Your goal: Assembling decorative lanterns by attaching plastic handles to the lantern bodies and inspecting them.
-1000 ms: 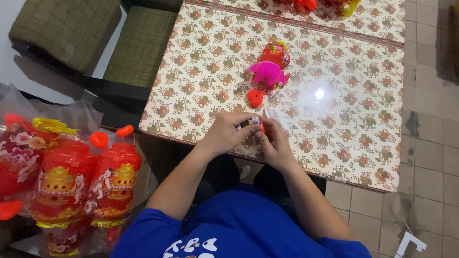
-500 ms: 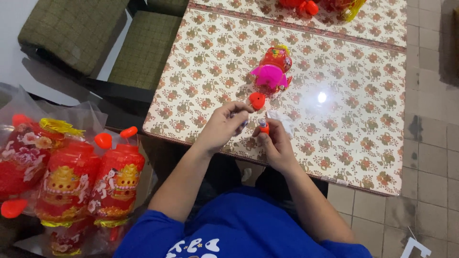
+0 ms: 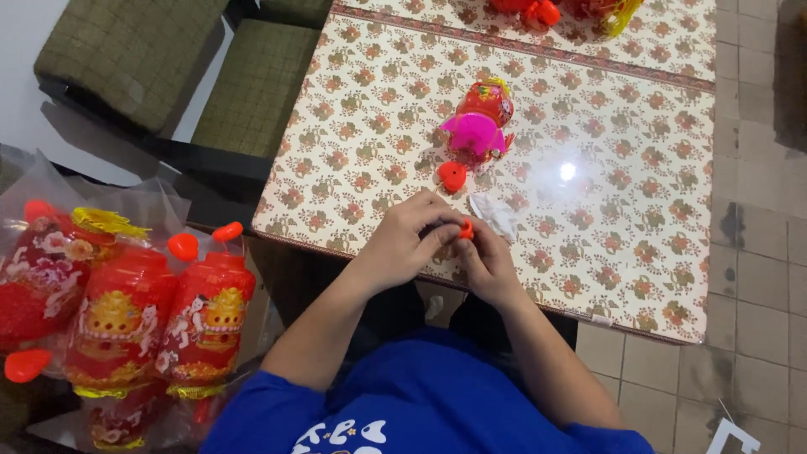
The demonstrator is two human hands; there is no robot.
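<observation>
While both hands, left hand and right hand, pinched a small orange plastic piece at frame centre, it could have slipped off the floral tabletop edge.

Pretty evenly lit from overhead, with a bright white glare spot bouncing off the glossy table cover. The plastic bag at the left shines too. Everything's slightly soft, with shadows darkest under the table edge.
</observation>
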